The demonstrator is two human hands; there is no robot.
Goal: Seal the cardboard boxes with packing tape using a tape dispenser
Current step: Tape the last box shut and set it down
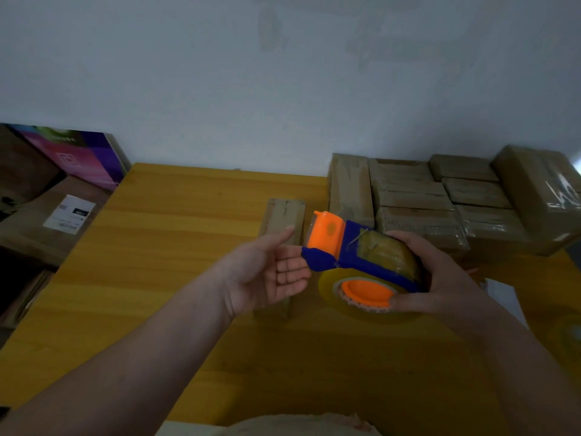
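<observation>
My right hand [440,275] grips a blue and orange tape dispenser [345,250] loaded with a roll of yellowish packing tape [386,256], held above the table. The dispenser's orange head points left and away from me. My left hand [270,272] is open, palm up, fingers just beside the dispenser's blue front edge. A narrow cardboard box [284,215] lies on the yellow wooden table [176,234] behind and under my left hand; its near part is hidden by the hand.
A stack of several taped cardboard boxes [440,196] fills the table's back right, against the grey wall. A large carton with a white label [69,212] and a colourful printed box [88,155] stand off the table's left edge.
</observation>
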